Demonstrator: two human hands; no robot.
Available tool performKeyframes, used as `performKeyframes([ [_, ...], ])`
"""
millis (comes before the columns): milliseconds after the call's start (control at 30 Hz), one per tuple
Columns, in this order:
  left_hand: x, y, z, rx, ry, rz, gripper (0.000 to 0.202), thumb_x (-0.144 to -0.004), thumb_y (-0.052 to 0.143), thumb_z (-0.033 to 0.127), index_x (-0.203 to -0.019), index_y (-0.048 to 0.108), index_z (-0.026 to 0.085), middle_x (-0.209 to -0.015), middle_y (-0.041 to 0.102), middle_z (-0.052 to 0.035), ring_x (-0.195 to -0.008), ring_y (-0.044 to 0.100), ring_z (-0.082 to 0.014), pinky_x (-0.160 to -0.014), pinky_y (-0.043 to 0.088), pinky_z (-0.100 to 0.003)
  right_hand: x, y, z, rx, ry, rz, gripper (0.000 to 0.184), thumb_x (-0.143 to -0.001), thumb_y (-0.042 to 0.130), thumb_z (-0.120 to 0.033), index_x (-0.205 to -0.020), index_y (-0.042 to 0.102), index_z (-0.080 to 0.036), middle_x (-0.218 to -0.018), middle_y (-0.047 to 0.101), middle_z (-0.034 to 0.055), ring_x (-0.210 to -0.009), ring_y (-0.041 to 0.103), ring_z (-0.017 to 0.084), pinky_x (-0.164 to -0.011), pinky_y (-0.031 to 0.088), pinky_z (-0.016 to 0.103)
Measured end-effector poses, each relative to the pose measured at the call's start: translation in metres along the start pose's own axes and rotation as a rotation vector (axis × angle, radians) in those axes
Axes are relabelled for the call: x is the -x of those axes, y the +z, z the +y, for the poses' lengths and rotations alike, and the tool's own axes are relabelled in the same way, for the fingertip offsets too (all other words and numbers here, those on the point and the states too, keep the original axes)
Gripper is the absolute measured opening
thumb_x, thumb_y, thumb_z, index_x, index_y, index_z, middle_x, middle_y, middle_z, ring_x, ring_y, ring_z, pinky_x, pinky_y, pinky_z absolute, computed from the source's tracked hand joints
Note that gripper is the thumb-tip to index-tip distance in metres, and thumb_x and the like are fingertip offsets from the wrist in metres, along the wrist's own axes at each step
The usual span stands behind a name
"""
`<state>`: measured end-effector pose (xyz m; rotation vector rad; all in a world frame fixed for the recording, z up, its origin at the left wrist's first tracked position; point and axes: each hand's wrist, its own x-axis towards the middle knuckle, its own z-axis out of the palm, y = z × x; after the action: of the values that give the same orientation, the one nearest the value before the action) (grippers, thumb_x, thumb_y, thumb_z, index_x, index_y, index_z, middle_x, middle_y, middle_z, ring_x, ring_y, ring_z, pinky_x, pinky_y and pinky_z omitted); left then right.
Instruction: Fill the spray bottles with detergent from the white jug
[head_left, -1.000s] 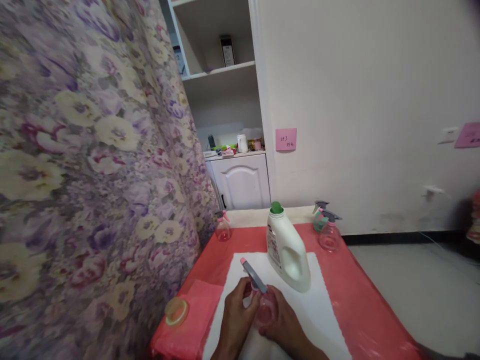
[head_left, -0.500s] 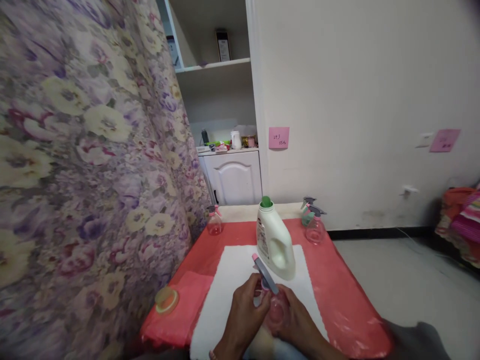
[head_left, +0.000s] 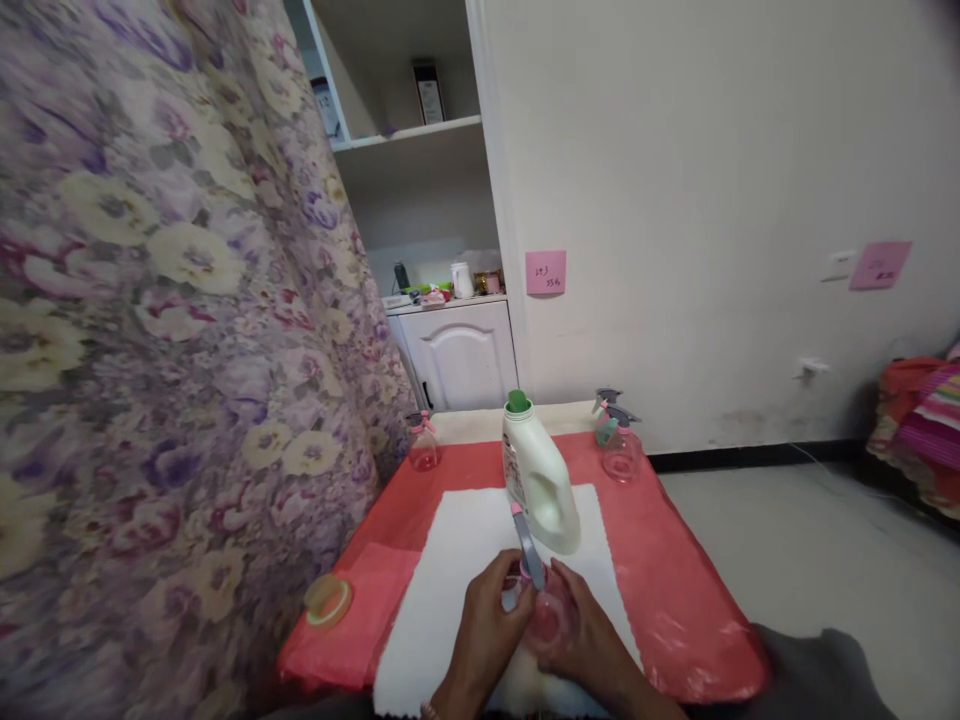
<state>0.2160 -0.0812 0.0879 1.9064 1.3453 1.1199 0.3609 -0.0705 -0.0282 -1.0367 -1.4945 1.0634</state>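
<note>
Low over the white cloth [head_left: 435, 590] is a clear pink spray bottle [head_left: 546, 625] with a grey spray head [head_left: 527, 545] and a pink nozzle tip. My left hand [head_left: 484, 615] pinches it at the neck, just under the spray head. Around the right side of its round body curl the fingers of my right hand [head_left: 592, 640]. Just beyond the hands stands a pale green jug [head_left: 536, 465] with a handle and something green in its mouth. My fingers partly cover the bottle's neck.
Another pink spray bottle [head_left: 424, 446] stands at the table's back left. At the back right are a third one [head_left: 622, 458] and a green one [head_left: 606, 430]. A roll of tape [head_left: 328, 602] lies on the red tablecloth [head_left: 675, 590]. A floral curtain [head_left: 202, 420] borders the left side.
The spray head has turned so that its nozzle points more directly away from me. Both hands keep hold of the bottle. The whole view has shifted slightly.
</note>
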Motion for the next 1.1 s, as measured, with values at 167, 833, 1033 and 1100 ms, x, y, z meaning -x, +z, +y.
performKeyframes([
  [167,0.000,0.000,0.000,0.029,0.030,-0.025,0.033,-0.081,0.052,0.012,-0.108,0.067,0.024,-0.107,0.074,-0.0030,-0.094,0.068,-0.0193,-0.087,0.051,-0.029,0.003,-0.022,-0.019,-0.037,-0.095,-0.009,0.068,-0.077,0.067,-0.035,-0.138,0.039,-0.026,-0.144,0.046,0.0088,-0.136,0.041,0.026,-0.115,0.032,0.045],
  [833,0.003,0.004,0.000,0.101,-0.019,-0.009,0.038,-0.082,0.058,0.017,-0.120,0.061,0.023,-0.118,0.070,-0.0057,-0.107,0.065,-0.0229,-0.093,0.050,-0.035,-0.029,-0.021,-0.082,-0.167,-0.199,-0.061,0.015,-0.087,0.060,-0.029,-0.100,0.067,-0.025,-0.108,0.064,0.0047,-0.108,0.061,0.021,-0.095,0.049,0.034],
  [1033,0.000,0.005,0.000,0.198,-0.075,0.001,0.025,-0.084,0.059,0.023,-0.109,0.064,0.021,-0.107,0.074,-0.0058,-0.100,0.067,-0.0230,-0.090,0.051,-0.034,-0.020,-0.031,-0.056,-0.104,-0.104,-0.006,0.033,-0.087,0.059,-0.034,-0.119,0.057,-0.024,-0.123,0.061,0.0074,-0.117,0.057,0.023,-0.104,0.043,0.040],
  [1100,-0.002,0.004,0.001,0.208,-0.080,-0.006,0.023,-0.084,0.060,0.025,-0.106,0.064,0.020,-0.106,0.074,-0.0062,-0.099,0.067,-0.0228,-0.091,0.051,-0.035,-0.014,-0.035,-0.044,-0.095,-0.042,-0.026,0.033,-0.084,0.061,-0.034,-0.115,0.059,-0.023,-0.119,0.064,0.0079,-0.115,0.059,0.024,-0.102,0.044,0.042],
])
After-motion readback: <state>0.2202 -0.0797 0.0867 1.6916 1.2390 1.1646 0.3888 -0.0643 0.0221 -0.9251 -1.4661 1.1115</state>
